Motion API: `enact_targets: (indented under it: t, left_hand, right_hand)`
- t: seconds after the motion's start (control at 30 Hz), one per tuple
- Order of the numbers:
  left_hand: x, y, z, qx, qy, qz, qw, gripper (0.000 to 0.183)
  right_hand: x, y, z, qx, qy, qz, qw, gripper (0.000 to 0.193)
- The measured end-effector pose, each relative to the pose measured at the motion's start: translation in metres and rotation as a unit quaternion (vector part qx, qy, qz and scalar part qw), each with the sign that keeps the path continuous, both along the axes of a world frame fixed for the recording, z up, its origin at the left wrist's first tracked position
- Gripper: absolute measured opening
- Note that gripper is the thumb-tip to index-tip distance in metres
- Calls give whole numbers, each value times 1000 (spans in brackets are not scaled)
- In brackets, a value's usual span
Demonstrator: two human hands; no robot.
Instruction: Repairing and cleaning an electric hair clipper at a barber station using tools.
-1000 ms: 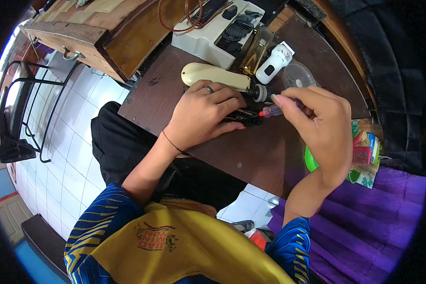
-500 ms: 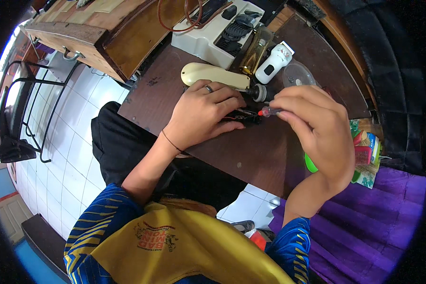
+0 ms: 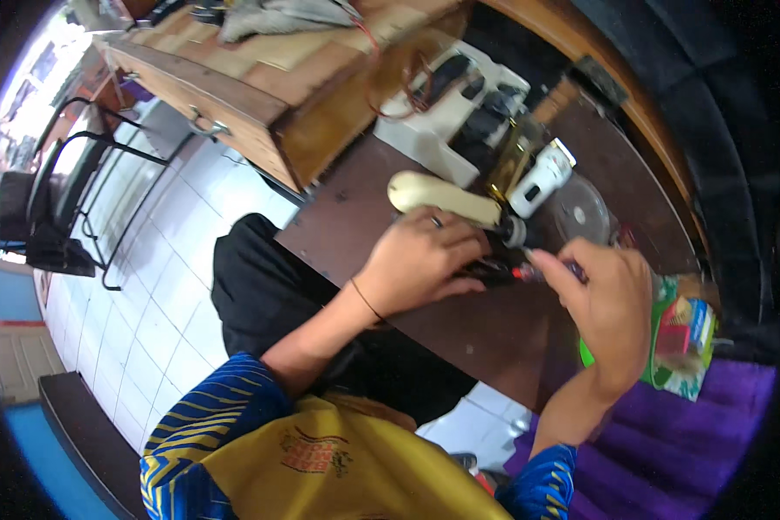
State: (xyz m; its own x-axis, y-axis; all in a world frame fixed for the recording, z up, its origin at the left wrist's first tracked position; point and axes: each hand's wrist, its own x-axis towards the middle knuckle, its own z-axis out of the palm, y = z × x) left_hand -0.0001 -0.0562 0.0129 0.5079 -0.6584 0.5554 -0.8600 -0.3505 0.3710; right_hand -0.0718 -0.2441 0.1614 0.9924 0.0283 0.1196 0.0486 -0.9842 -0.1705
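My left hand (image 3: pixel 429 264) is curled over a dark hair clipper part (image 3: pixel 494 270) with a red wire or strip, pressing it to the brown table (image 3: pixel 416 322). The fingers hide most of that part. From the right, my right hand (image 3: pixel 611 299) pinches a small screwdriver (image 3: pixel 536 274) with a translucent handle and a red end against the dark part. Blur hides its tip. Just beyond my left fingers lies a cream clipper shell (image 3: pixel 442 198). A short cylinder with a grey ring (image 3: pixel 513 232) stands at the shell's right end.
Farther back are a white clipper (image 3: pixel 542 179), a bottle of yellow liquid (image 3: pixel 511 160), a round clear lid (image 3: pixel 581 210) and a white organizer tray (image 3: pixel 429 143) with dark attachments. Combs (image 3: pixel 672 340) and a green item sit at the right edge. A wooden drawer cabinet (image 3: pixel 260 130) stands at left.
My view has swung, so the whole scene sits lower and farther right. Both hands stay at the dark part; the right fingers have shifted their grip around the screwdriver.
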Motion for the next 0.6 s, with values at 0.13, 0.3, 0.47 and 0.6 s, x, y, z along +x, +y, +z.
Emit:
enact_targets:
  t: [0.13,0.3,0.47,0.6]
  left_hand:
    - [-1,-1,-1,-7,-3,-5,1000,37]
    - [0,0,-2,6,-2,-1,1000,39]
    - [-1,-3,-4,8,-19,-7,1000,40]
    - [-3,5,0,-3,-24,4,1000,40]
  right_hand:
    - [-1,-3,3,3,21,-37,999,40]
    - [5,-7,-3,13,9,-54,998,41]
    - [20,10,-30,83,-57,19,995,37]
    - [28,2,-30,196,-10,85,977,29]
